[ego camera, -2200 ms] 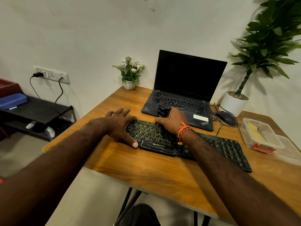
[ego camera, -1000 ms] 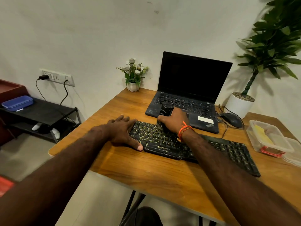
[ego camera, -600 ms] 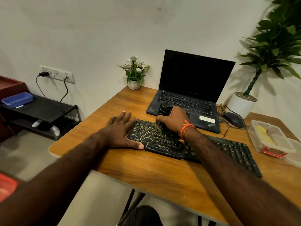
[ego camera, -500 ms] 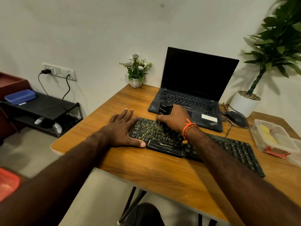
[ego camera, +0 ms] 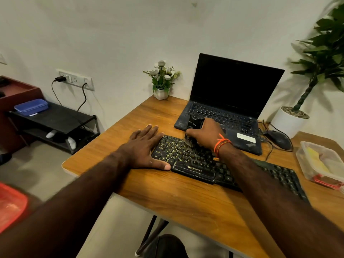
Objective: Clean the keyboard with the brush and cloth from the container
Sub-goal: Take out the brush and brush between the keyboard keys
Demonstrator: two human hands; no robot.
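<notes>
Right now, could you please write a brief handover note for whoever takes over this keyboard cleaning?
Left hand: flat, steadying the left end of the black yellow-lettered keyboard.
Right hand: grips the black brush, bristles on the upper-left keys.
Clear plastic container sits open at the wooden table's right edge; something yellow inside, perhaps the cloth.
Done: brushing begun.
Left: brush the remaining keys, then wipe.

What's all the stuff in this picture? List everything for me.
keyboard: 1, black, desk front
brush: 1, black, on the keys
laptop: 1, black, open, behind keyboard
mouse: 1, black, right of laptop
container: 1, clear, desk right edge
flower pot: 1, white, desk back corner
plant: 1, green, white pot, far right
desk: 1, wooden
shelf: 1, black, left
blue box: 1, on shelf
left hand: flat by keyboard's left end
right hand: grips brush
</notes>
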